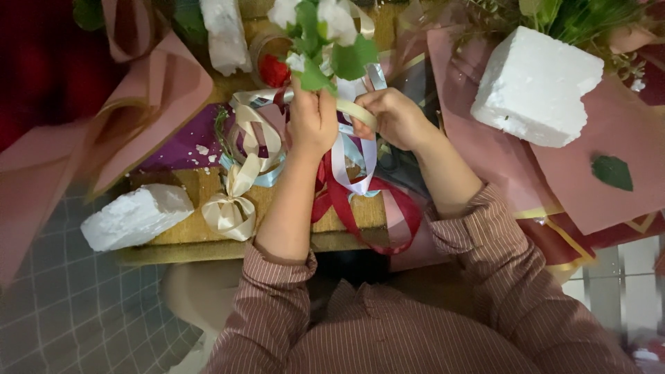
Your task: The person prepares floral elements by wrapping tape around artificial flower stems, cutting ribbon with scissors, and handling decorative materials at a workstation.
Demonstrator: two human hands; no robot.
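Cream ribbon pinched in the closed fingers of the right hand, looping across to the left hand. Left fingers wrapped tight round the stems of a small bouquet of white blooms and green leaves, held upright above the wooden surface. Red rose just beside the bouquet, at its left. Red ribbon and white ribbon trailing down beneath both wrists, over the near edge. Cream bow lying on the surface left of the forearm. White foam block at the left edge; larger foam block resting on pink wrapping paper at right, a loose green leaf on that paper. No containers discernible.
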